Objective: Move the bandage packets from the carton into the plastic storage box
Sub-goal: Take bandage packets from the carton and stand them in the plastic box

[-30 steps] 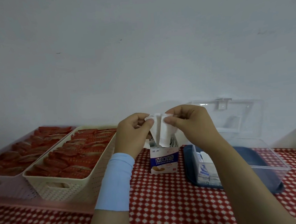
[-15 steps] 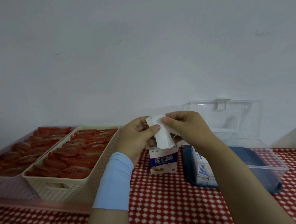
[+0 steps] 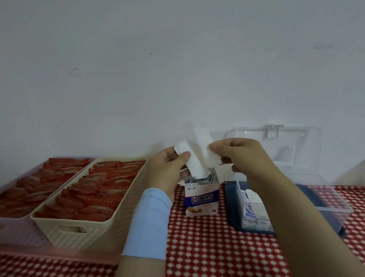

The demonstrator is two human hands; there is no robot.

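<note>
A small white and blue carton (image 3: 202, 200) stands open on the checked cloth, with several bandage packets (image 3: 203, 178) sticking out of its top. Above it my left hand (image 3: 168, 169) pinches one white bandage packet (image 3: 194, 162), and my right hand (image 3: 241, 153) pinches a second white packet (image 3: 206, 146) that crosses the first and points up. To the right sits the clear plastic storage box (image 3: 332, 197) with its lid (image 3: 285, 144) raised; several packets (image 3: 253, 215) lie stacked in its left end.
Two trays of red packets stand at the left: a cream perforated basket (image 3: 86, 231) and a pink one (image 3: 8, 226) behind it. A dark blue mat (image 3: 233, 210) lies under the storage box. The wall is close behind everything.
The two packets were pressed together in both hands; now they are pulled apart, and my right hand has lifted its packet higher and tilted it.
</note>
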